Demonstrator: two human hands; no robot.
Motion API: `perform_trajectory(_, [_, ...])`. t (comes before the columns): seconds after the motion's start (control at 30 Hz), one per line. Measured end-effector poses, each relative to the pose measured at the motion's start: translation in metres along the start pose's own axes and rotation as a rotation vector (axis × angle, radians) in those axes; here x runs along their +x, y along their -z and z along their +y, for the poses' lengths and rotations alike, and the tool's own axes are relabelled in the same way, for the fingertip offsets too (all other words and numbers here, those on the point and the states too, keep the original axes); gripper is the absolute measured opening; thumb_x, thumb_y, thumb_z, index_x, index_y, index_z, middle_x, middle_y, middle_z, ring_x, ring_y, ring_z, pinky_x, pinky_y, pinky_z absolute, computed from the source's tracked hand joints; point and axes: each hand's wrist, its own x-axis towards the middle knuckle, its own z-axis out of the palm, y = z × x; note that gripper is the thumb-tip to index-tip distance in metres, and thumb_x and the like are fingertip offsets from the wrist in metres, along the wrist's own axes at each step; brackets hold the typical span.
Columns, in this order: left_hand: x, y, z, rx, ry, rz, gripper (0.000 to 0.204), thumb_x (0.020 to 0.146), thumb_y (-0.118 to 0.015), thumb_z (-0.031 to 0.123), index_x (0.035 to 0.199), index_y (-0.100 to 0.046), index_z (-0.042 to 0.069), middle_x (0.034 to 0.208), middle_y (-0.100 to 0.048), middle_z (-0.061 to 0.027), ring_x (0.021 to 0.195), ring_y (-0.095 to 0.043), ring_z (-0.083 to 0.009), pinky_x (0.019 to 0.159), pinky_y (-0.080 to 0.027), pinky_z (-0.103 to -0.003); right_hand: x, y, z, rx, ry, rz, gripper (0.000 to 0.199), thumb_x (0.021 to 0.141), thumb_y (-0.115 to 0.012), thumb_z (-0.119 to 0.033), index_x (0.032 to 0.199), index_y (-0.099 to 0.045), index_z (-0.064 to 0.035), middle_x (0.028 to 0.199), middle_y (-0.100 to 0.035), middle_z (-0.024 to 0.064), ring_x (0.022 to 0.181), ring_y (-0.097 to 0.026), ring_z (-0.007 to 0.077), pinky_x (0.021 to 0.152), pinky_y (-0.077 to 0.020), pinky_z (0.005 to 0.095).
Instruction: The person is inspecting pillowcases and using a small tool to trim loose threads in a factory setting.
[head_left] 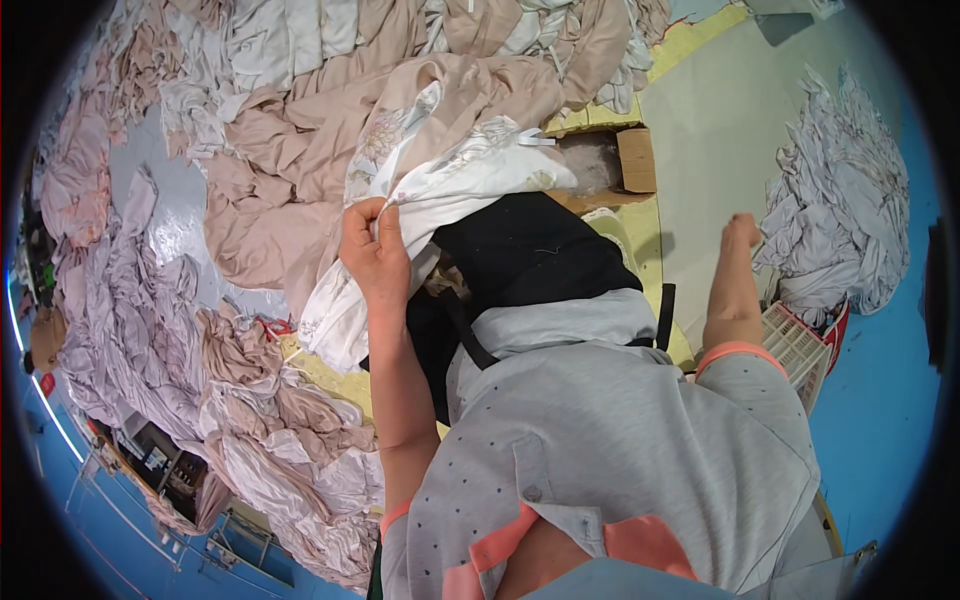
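My left hand pinches the edge of a white, flower-printed cloth between thumb and fingers. That cloth lies over my lap and joins or overlaps a large beige cloth, which spreads away to the left. White ribbon-like strips show on the printed part. Out to the right, my right hand is closed, beside a tall heap of pale grey cloth. Whether anything is in its fingers is too small to make out.
Past my lap is an open cardboard box with clear plastic inside. Lilac-grey cloth and crumpled pinkish cloth pile up at left. A pale plastic crate supports the grey heap. Metal-framed racks stand at lower left on blue floor.
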Motion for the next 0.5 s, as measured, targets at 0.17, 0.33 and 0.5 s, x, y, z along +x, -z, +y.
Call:
perform_trajectory(0.17, [0.004, 0.0, -0.009, 0.004, 0.016, -0.005, 0.005, 0.088, -0.062, 0.005, 0.089, -0.059, 0.0, 0.084, -0.06, -0.0021, 0.075, -0.051, -0.0077, 0.072, -0.043, -0.022, 0.06, 0.102, -0.024, -0.021, 0.041, 0.25, 0.004, 0.078, -0.057, -0.007, 0.075, -0.058, -0.0035, 0.062, -0.058, 0.0058, 0.051, -0.056, 0.0171, 0.041, -0.0397, 0.0287])
perform_trajectory(0.33, [0.005, -0.001, -0.014, -0.07, 0.016, 0.003, 0.005, 0.088, -0.062, 0.005, 0.09, -0.06, 0.0, 0.084, -0.059, -0.0014, 0.076, -0.05, -0.0065, 0.071, -0.042, -0.02, 0.057, 0.169, -0.037, -0.203, 0.054, 0.331, 0.01, 0.084, -0.057, -0.012, 0.08, -0.06, -0.0043, 0.065, -0.059, 0.0056, 0.053, -0.057, 0.0163, 0.043, -0.0406, 0.0276])
perform_trajectory(0.5, [0.005, -0.002, -0.012, -0.092, 0.067, -0.029, 0.006, 0.088, -0.063, 0.005, 0.09, -0.06, 0.0, 0.084, -0.059, -0.0008, 0.074, -0.05, -0.0056, 0.069, -0.041, -0.019, -0.061, 0.103, -0.045, -0.489, 0.361, -0.7, 0.019, 0.09, -0.058, -0.02, 0.076, -0.054, -0.0081, 0.06, -0.051, -0.0001, 0.048, -0.047, 0.0084, 0.042, -0.035, 0.0224])
